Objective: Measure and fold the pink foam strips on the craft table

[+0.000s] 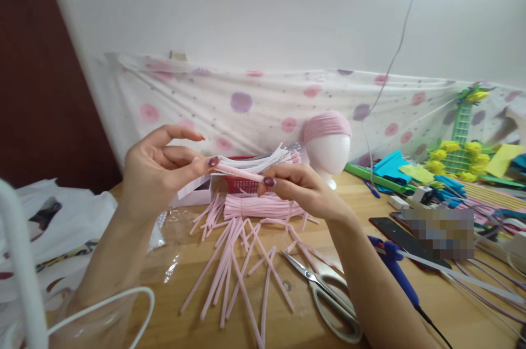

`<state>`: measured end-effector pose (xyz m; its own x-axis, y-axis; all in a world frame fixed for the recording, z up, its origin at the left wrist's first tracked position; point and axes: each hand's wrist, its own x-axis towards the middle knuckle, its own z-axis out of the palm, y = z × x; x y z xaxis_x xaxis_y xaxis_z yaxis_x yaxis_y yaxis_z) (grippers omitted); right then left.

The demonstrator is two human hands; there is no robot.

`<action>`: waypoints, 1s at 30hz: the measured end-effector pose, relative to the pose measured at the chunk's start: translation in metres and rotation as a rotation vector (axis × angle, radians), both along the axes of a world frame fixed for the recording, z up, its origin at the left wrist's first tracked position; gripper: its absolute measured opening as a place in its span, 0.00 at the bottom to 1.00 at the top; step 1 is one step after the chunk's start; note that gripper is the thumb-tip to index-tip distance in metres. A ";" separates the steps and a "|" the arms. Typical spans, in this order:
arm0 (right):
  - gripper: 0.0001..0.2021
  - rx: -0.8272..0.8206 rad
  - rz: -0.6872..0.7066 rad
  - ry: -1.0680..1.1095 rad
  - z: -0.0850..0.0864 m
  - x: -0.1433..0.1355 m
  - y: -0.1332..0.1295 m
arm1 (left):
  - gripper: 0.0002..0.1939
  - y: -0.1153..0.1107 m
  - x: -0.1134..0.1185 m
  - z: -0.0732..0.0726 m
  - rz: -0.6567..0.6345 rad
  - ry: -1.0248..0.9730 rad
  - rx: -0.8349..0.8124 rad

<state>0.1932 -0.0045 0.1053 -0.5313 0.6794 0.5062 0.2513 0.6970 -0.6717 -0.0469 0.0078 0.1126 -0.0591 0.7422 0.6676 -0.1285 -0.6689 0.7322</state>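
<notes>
Between my two hands a short pink pipe cleaner is stretched roughly level above the table. Its left end is pinched by the thumb and a finger of my left hand, whose index finger is raised and curled. My right hand grips the other end between thumb and fingers. Just behind is a red basket with white and pink stems in it. A bundle of pink pipe cleaners lies below my hands, and several loose pink pieces are spread in front of it.
Open-bladed scissors lie by my right forearm. Farther right are a blue glue gun, a dark phone and cables. A white foam head wears a pink band. At left are white plastic bags and a white cable.
</notes>
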 end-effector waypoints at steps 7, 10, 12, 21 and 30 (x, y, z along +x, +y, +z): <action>0.12 0.060 -0.002 -0.011 -0.001 0.001 0.004 | 0.21 0.007 -0.002 -0.002 -0.040 0.023 -0.027; 0.12 0.093 -0.017 -0.015 -0.001 0.002 0.005 | 0.19 0.008 -0.001 -0.002 -0.045 0.034 -0.021; 0.11 0.101 -0.026 -0.014 -0.001 0.004 0.006 | 0.18 0.008 0.000 -0.003 -0.047 0.046 -0.013; 0.11 0.166 -0.106 -0.089 0.000 0.011 0.008 | 0.19 0.017 0.007 -0.013 -0.030 0.167 0.115; 0.11 0.179 -0.146 -0.179 0.002 0.010 0.004 | 0.17 0.027 0.003 -0.017 0.058 0.286 0.180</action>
<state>0.2036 -0.0003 0.1070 -0.5263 0.6633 0.5320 0.4608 0.7483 -0.4772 -0.0440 0.0346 0.0959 0.1110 0.6120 0.7830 0.1066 -0.7907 0.6029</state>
